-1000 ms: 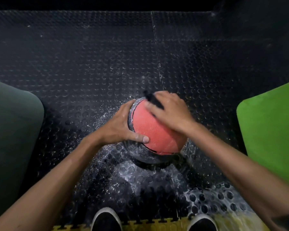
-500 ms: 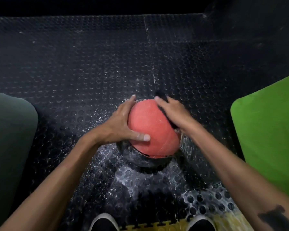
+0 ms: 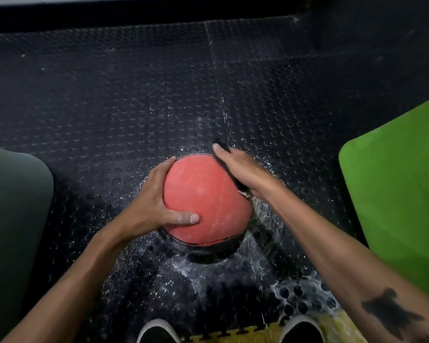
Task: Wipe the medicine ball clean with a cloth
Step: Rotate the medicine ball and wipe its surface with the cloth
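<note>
A red and black medicine ball (image 3: 206, 201) sits on the studded black floor mat in front of my feet. My left hand (image 3: 154, 204) grips its left side, thumb laid across the red panel. My right hand (image 3: 243, 169) lies flat against the ball's upper right side, fingers straight, pressing a dark cloth (image 3: 229, 169) onto it. Only a thin strip of the cloth shows under the palm and fingers.
The black rubber floor (image 3: 134, 107) around the ball is wet and speckled white. A bright green mat (image 3: 396, 189) lies at the right, a dark grey-green pad (image 3: 13, 219) at the left. My two shoes (image 3: 159, 332) stand on a yellow mat edge (image 3: 233, 336).
My right hand with the cloth has slid from the ball's top down to its right side. The left hand keeps its grip; the ball has turned so more red shows.
</note>
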